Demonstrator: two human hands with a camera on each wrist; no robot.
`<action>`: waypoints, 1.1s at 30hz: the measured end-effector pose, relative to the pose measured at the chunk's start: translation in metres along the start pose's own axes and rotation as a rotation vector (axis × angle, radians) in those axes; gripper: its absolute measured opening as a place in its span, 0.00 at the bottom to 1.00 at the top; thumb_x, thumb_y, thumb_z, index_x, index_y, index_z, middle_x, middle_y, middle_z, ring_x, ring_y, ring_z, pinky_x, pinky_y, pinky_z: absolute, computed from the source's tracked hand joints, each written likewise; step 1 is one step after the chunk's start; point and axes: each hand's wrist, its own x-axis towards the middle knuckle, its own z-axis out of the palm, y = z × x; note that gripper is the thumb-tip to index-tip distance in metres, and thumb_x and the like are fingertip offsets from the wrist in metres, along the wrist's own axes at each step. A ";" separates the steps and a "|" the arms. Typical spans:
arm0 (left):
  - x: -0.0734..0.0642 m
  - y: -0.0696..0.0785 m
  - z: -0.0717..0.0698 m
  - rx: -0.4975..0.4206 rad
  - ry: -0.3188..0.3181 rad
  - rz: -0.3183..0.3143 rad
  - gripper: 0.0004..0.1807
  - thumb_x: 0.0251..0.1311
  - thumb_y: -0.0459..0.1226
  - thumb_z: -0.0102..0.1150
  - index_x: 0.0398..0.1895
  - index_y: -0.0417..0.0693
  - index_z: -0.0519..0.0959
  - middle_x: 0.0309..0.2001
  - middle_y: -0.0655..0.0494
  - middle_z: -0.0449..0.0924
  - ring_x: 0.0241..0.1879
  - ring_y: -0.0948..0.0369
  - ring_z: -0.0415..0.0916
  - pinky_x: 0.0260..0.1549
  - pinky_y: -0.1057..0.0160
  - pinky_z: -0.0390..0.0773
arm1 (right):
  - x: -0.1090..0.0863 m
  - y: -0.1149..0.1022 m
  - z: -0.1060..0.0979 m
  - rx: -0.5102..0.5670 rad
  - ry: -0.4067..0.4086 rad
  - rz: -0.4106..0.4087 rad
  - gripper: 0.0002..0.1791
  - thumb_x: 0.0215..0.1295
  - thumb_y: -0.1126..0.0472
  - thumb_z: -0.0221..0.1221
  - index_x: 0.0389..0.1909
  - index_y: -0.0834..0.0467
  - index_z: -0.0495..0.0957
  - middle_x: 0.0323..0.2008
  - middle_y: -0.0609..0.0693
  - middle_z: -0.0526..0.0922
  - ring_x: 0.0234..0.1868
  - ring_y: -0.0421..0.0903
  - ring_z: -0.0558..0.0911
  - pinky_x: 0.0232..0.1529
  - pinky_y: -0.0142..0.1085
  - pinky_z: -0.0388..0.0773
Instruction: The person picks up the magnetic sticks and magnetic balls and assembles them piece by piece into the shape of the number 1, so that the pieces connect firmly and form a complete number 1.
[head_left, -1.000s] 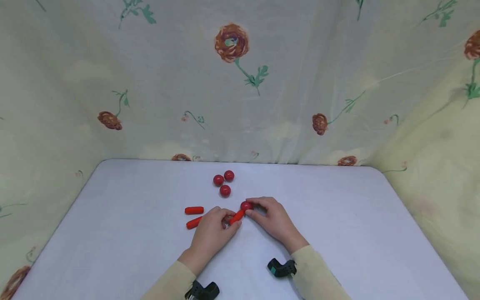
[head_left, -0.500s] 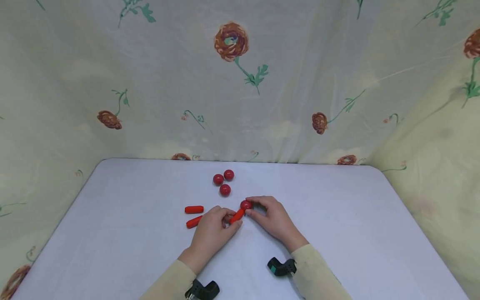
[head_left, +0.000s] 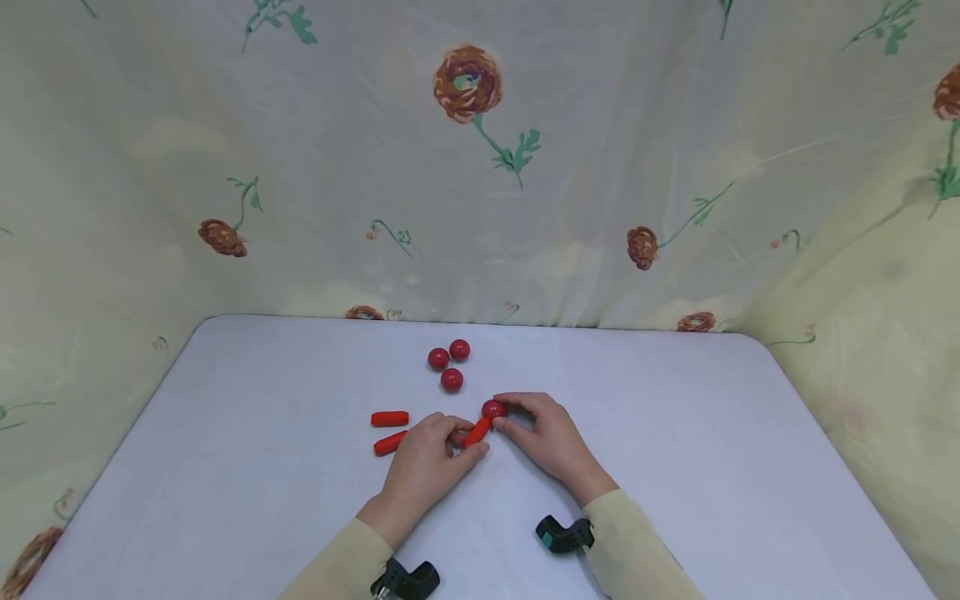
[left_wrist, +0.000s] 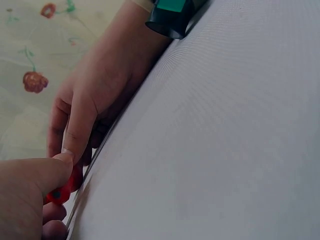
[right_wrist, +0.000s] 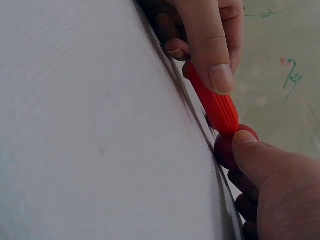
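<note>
In the head view my left hand [head_left: 426, 458] pinches a short orange-red stick [head_left: 477, 432] between thumb and fingers. My right hand [head_left: 549, 437] holds a shiny dark red ball [head_left: 492, 408] between thumb and fingertips. The stick's far end meets the ball. Close up in the right wrist view, the stick [right_wrist: 215, 102] has lengthwise ribs and its tip touches the ball [right_wrist: 226, 150], which the right thumb partly covers. The left wrist view shows only a small red end of the stick [left_wrist: 61, 194] below the thumb. Whether the two pieces are joined cannot be told.
Three more red balls [head_left: 452, 380] sit in a cluster on the white table [head_left: 675, 433] beyond the hands. Two similar sticks [head_left: 390, 419] lie left of the left hand, one partly behind it. A flower-patterned curtain [head_left: 562, 167] surrounds the table's back and sides.
My left thumb and the stick have shifted very slightly to the right, towards the ball. The right hand, the loose balls and the other sticks stay where they were.
</note>
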 end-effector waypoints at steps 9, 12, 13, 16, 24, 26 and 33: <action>0.000 0.001 0.000 -0.017 -0.021 -0.019 0.26 0.52 0.58 0.70 0.49 0.55 0.83 0.31 0.68 0.73 0.28 0.67 0.70 0.28 0.68 0.73 | -0.001 0.002 0.000 0.008 0.007 0.007 0.22 0.63 0.48 0.67 0.58 0.43 0.81 0.52 0.35 0.80 0.57 0.40 0.76 0.57 0.43 0.74; 0.000 0.001 -0.004 -0.040 -0.041 -0.024 0.26 0.53 0.57 0.70 0.51 0.55 0.82 0.32 0.67 0.74 0.29 0.67 0.71 0.28 0.68 0.74 | -0.001 0.002 0.000 0.013 0.000 0.008 0.22 0.63 0.48 0.67 0.58 0.42 0.80 0.52 0.34 0.80 0.57 0.39 0.75 0.58 0.43 0.73; 0.000 0.002 -0.006 -0.051 -0.048 -0.025 0.26 0.53 0.57 0.70 0.52 0.54 0.82 0.33 0.67 0.75 0.29 0.67 0.71 0.29 0.68 0.74 | 0.000 0.002 0.000 0.015 -0.002 0.006 0.21 0.63 0.47 0.67 0.58 0.42 0.80 0.52 0.34 0.80 0.57 0.39 0.75 0.58 0.43 0.73; 0.001 0.002 -0.012 -0.078 -0.068 -0.021 0.26 0.54 0.55 0.70 0.53 0.53 0.82 0.36 0.66 0.76 0.32 0.67 0.72 0.31 0.67 0.76 | 0.000 0.001 -0.001 0.012 -0.002 0.002 0.21 0.63 0.47 0.66 0.58 0.42 0.81 0.52 0.34 0.80 0.57 0.40 0.75 0.58 0.44 0.73; 0.006 -0.004 -0.029 -0.060 -0.031 -0.031 0.23 0.54 0.49 0.72 0.53 0.56 0.82 0.40 0.64 0.79 0.37 0.66 0.76 0.34 0.67 0.78 | -0.002 0.002 -0.001 0.005 0.001 0.015 0.22 0.63 0.47 0.66 0.58 0.42 0.81 0.52 0.35 0.80 0.56 0.40 0.76 0.57 0.44 0.74; 0.008 -0.007 -0.034 -0.054 -0.004 -0.019 0.22 0.54 0.48 0.73 0.52 0.54 0.82 0.40 0.63 0.79 0.36 0.65 0.76 0.34 0.67 0.78 | -0.002 0.002 -0.001 0.005 0.002 0.014 0.22 0.63 0.47 0.66 0.58 0.42 0.81 0.52 0.35 0.80 0.56 0.40 0.76 0.57 0.44 0.74; 0.020 -0.014 -0.053 -0.049 0.026 -0.047 0.22 0.56 0.47 0.72 0.52 0.52 0.82 0.43 0.58 0.80 0.38 0.62 0.77 0.34 0.65 0.80 | -0.001 0.003 0.000 0.002 0.007 0.004 0.21 0.63 0.47 0.66 0.58 0.42 0.80 0.51 0.34 0.80 0.55 0.38 0.76 0.56 0.42 0.74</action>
